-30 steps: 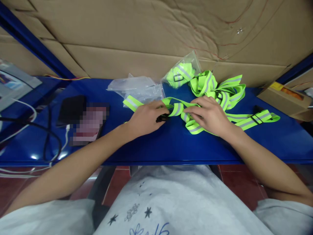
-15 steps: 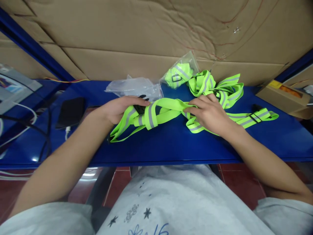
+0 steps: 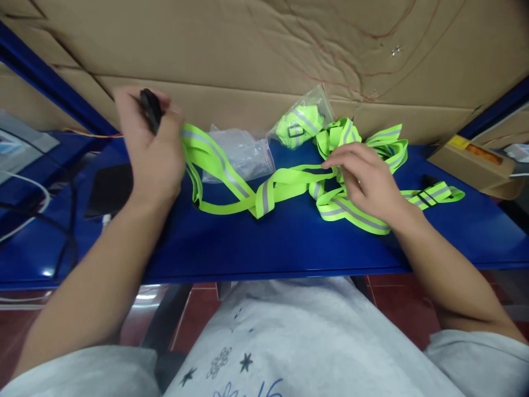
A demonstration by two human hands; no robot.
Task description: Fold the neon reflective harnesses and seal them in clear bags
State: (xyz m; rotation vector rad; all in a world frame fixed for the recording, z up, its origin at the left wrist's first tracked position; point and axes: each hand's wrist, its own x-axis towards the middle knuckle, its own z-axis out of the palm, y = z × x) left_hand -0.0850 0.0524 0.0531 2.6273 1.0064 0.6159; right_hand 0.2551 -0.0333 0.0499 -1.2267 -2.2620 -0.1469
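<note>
My left hand [image 3: 151,146], raised off the table at the left, is closed around a black plastic buckle [image 3: 151,110]. From it hangs one end of a neon yellow-green reflective strap [image 3: 223,165] with a grey stripe. The strap runs in loose, twisted loops across the blue tabletop to the right. Over its right part hovers or rests my right hand [image 3: 366,179], fingers stretched and thumb apart; the fingertips are beside the strap, and I cannot tell whether they touch it. A bundle of similar straps [image 3: 388,151] lies behind the right hand.
Behind the straps are clear plastic bags [image 3: 243,157] and a bagged strap [image 3: 300,124], near a cardboard wall [image 3: 231,44]. A black phone [image 3: 109,190] with a white cable lies left. An open cardboard box [image 3: 475,165] stands right, and a blue post [image 3: 49,71] rises left.
My left hand has lifted up and to the left with the buckle, pulling the strap's left end off the table. My right hand has loosened its fingers from the strap, staying nearly in place.
</note>
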